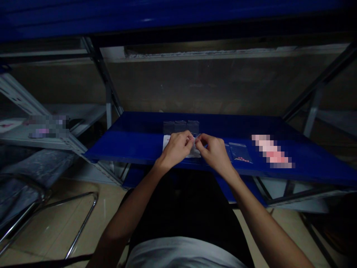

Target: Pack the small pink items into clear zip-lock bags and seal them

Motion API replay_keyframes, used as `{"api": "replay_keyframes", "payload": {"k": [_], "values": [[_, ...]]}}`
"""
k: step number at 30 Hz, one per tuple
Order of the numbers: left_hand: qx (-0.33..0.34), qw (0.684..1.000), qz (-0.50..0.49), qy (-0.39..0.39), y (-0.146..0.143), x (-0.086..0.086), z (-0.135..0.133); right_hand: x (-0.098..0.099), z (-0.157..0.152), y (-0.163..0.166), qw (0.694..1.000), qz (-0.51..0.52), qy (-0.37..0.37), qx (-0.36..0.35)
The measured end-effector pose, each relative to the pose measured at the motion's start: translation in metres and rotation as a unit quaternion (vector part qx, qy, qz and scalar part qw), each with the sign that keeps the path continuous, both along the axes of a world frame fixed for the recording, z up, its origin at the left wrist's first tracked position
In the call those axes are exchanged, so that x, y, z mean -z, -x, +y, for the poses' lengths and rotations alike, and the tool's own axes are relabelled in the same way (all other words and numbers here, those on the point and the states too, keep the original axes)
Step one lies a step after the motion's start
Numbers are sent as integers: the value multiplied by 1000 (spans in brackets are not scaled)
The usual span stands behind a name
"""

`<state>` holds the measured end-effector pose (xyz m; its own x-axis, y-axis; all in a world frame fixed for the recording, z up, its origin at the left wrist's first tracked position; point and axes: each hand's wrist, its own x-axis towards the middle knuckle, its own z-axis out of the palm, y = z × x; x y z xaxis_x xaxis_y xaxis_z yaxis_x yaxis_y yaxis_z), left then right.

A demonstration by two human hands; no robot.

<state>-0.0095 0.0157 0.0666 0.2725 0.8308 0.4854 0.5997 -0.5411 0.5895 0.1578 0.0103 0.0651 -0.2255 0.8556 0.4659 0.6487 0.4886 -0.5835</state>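
Observation:
My left hand is closed in a pinch above a white sheet of paper. A tiny pale pink spot shows at its fingertips, too small to name. Close beside it, my right hand pinches what looks like a small clear plastic bag, mostly hidden by the fingers. Just behind the hands, several clear zip bags lie in a row. To the right of my right hand lies a zip bag with several small pink pieces at its bottom. Another bag is partly covered by that hand.
The blue tabletop carries a blurred-out pink and white item on its right. A blue shelf hangs overhead, and metal frame posts flank the table. A chair with a chrome frame stands at lower left.

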Motion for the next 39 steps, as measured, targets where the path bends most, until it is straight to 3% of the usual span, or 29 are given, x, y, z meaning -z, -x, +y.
{"api": "replay_keyframes", "payload": {"k": [5,11,14,18,22,25,27,29,30,34,36,39], "values": [[-67,996,20,-50,12,-4,3,-1,-5,4,1000,-9,-15,24],[18,998,36,-49,11,-11,-7,2,-8,8,997,6,-12,70],[53,998,9,-14,5,-8,-5,-1,-6,6,999,26,-7,46],[39,998,-21,48,8,-3,2,-7,-6,2,999,31,36,-17],[24,998,18,50,19,-3,6,-8,-7,2,998,13,50,-30],[27,999,5,45,27,-3,8,-1,-1,0,996,66,53,-31],[42,996,-36,69,32,-2,11,8,9,-5,989,135,53,4],[64,988,-90,111,36,-1,15,17,20,-12,971,217,92,48],[73,981,-116,134,37,-1,17,21,24,-15,953,259,149,39],[80,960,-184,197,40,1,23,31,29,-19,833,381,389,-97],[89,953,-196,215,40,1,23,33,29,-17,803,412,414,-118],[112,945,-198,237,42,0,22,38,29,-12,788,445,412,-107]]}}
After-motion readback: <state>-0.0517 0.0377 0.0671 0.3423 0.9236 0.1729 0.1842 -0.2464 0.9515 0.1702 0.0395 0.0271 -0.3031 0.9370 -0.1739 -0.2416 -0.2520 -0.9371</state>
